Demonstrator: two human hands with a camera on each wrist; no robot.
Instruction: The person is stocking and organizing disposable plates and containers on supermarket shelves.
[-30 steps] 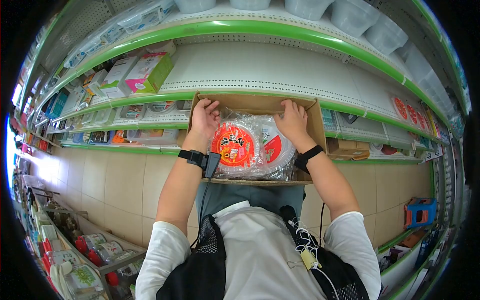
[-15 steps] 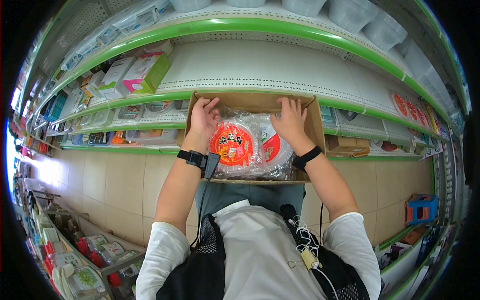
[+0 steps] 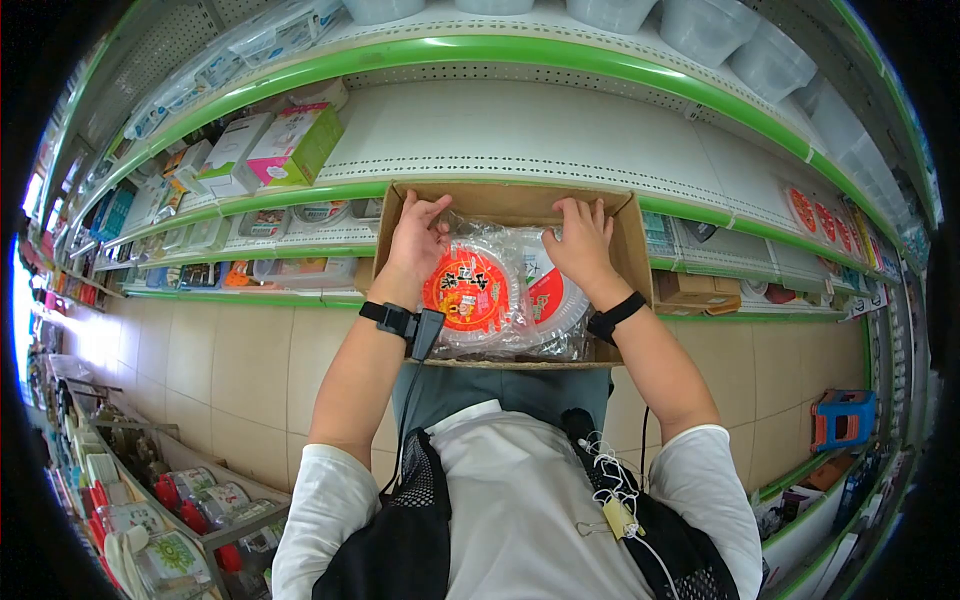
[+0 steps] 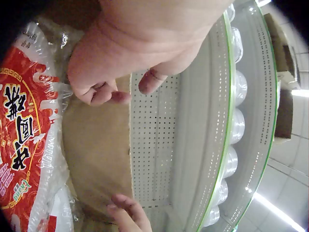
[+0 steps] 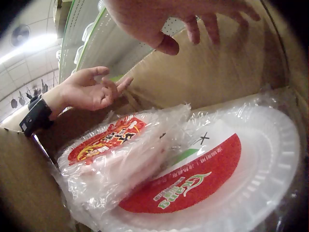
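An open cardboard box (image 3: pixel 510 205) sits in front of the body, against the shelf edge. Inside lie packs of round white disposable plates in clear wrap: a pack with a red label (image 3: pixel 468 290) on the left partly overlaps another pack (image 5: pixel 260 159) on the right. My left hand (image 3: pixel 418 240) hovers at the far left corner of the box, fingers loosely bent, holding nothing. At the far wall, toward the right, my right hand (image 3: pixel 582 240) reaches over the second pack. Its fingers (image 5: pixel 210 29) hang spread in front of the cardboard, with nothing gripped.
Behind the box runs a white shelf (image 3: pixel 500 130) with a green edge. Colourful boxes (image 3: pixel 297 145) stand at its left, red-labelled packs (image 3: pixel 820 222) at its right. Clear plastic tubs (image 3: pixel 705 35) line the shelf above. A blue stool (image 3: pixel 842 420) stands on the floor at right.
My left hand has shifted slightly to the right over the box corner, its fingers changing pose. The right hand's fingers have spread a little. The box and plate packs stay nearly in place.
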